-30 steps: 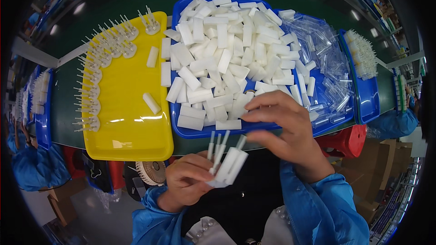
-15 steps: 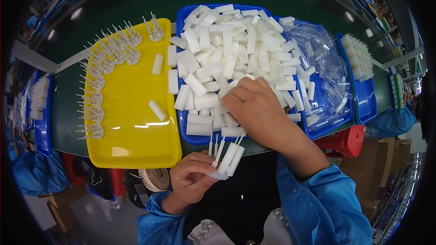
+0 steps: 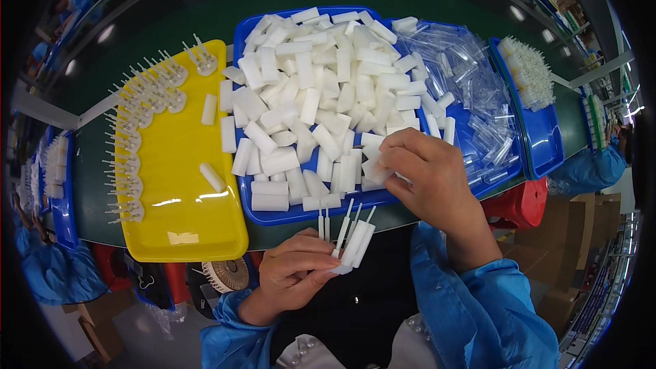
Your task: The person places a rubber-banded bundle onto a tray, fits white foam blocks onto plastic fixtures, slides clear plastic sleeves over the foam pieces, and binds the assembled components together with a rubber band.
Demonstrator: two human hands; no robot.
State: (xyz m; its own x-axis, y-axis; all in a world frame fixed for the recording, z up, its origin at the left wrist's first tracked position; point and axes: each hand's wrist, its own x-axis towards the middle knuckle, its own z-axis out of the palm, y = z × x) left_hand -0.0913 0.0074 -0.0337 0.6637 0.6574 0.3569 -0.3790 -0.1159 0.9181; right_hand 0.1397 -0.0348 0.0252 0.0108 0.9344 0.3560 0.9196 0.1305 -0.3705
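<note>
My left hand (image 3: 297, 270) pinches the base of a white plastic part with upright pins (image 3: 347, 236), low in front of the blue tray (image 3: 240, 195). White foam blocks (image 3: 360, 246) sleeve the pins on its right side, while several others stand bare. Over the tray's near right corner, my right hand (image 3: 434, 171) has its thumb and fingers closed on white foam pieces (image 3: 373, 165); how many it grips I cannot tell. A heap of loose foam blocks (image 3: 307, 68) fills that tray. Similar pin parts (image 3: 140, 113) line the left and far sides of a yellow tray (image 3: 184, 150).
Two foam blocks (image 3: 212, 178) lie in the yellow tray. Right of the heap, a blue tray holds clear plastic tubes (image 3: 471, 75); beyond it sits a tray of white pin parts (image 3: 526, 72). A red stool (image 3: 523, 206) stands below the table. People in blue work on both sides.
My right hand has moved right and toward me from the heap, with foam pieces now showing at its fingertips. My left hand still holds the pin part. The whole view has shifted slightly.
</note>
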